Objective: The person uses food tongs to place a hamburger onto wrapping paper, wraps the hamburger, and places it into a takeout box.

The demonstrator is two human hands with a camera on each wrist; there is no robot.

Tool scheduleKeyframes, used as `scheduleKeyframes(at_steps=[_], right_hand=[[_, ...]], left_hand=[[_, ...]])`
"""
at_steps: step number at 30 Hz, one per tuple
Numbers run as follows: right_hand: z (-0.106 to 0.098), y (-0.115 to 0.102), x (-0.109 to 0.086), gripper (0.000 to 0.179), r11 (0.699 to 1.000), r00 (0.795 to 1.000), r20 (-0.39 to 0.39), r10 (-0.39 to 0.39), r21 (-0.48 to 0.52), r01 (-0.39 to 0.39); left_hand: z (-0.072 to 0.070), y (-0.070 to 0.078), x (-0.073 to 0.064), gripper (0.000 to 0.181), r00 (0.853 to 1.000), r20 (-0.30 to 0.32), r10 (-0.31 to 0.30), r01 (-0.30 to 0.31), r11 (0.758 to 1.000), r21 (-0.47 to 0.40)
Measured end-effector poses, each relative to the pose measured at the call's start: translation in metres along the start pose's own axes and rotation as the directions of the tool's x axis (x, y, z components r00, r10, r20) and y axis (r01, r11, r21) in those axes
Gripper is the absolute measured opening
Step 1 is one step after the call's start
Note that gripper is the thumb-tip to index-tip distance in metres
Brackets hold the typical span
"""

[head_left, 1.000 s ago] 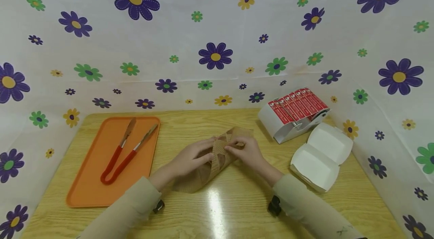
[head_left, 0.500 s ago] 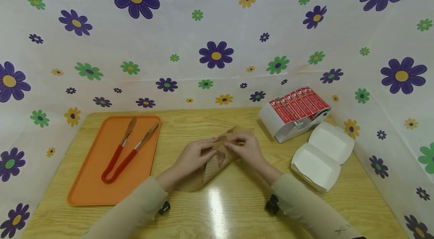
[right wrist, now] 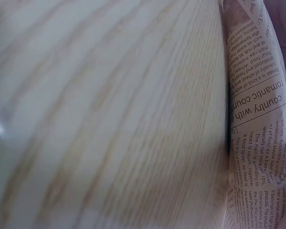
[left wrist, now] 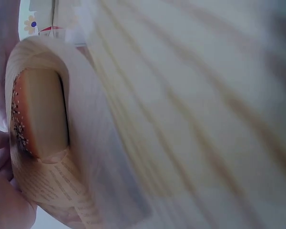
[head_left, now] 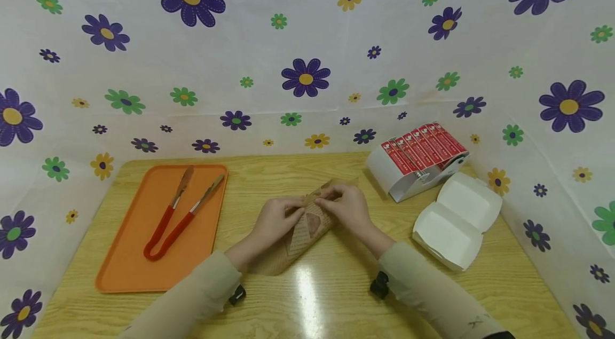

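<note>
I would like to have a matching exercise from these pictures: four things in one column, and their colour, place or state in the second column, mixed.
1. Tongs
2. Box
3. Bun
4. Tray

A. inside the printed paper
B. orange and flat
C. white, standing open
D. red-handled, lying spread apart

Right pairs: 1-D, 2-C, 3-A, 4-B

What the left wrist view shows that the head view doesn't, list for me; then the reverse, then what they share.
Only the left wrist view: the seeded bun, seen through the open end of the printed paper.

Only the head view: the orange tray, the red-handled tongs lying on it, and the left hand and right hand together at the paper's folds.

Both: the paper, the wood-grain table, and some of the flowered cloth.
</note>
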State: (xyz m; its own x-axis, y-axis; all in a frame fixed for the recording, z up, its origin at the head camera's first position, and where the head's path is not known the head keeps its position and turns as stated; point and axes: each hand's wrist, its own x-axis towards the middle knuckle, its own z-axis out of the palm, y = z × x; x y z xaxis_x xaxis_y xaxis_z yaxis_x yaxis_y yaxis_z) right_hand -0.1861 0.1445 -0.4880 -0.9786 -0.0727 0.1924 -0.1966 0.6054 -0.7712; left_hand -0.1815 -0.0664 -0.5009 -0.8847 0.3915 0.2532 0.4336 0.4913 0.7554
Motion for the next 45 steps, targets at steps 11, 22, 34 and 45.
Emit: scheduleKeyframes(at_steps=[11,22,34,45], right_hand=[[0.001,-0.002,0.003,0.014,0.998,0.999,0.018,-0.03,-0.049,0.031],[-0.003,-0.004,0.005,0.016,0.997,0.999,0.031,-0.013,-0.072,0.015],[-0.002,0.002,0.006,0.019,0.998,0.994,0.086,0.065,-0.02,-0.064],[-0.001,0.004,0.002,0.016,0.994,0.995,0.039,0.094,0.058,-0.097]], left_hand=[[-0.002,0.003,-0.002,0.046,0.947,-0.009,0.321,-0.288,0.862,0.418],[-0.004,0.006,-0.02,0.044,0.849,0.211,0.485,-0.511,0.649,0.564],[-0.004,0.004,-0.024,0.049,0.847,0.334,0.414,-0.525,0.556,0.644],[-0.008,0.002,-0.029,0.057,0.847,0.36,0.392,-0.531,0.573,0.624]])
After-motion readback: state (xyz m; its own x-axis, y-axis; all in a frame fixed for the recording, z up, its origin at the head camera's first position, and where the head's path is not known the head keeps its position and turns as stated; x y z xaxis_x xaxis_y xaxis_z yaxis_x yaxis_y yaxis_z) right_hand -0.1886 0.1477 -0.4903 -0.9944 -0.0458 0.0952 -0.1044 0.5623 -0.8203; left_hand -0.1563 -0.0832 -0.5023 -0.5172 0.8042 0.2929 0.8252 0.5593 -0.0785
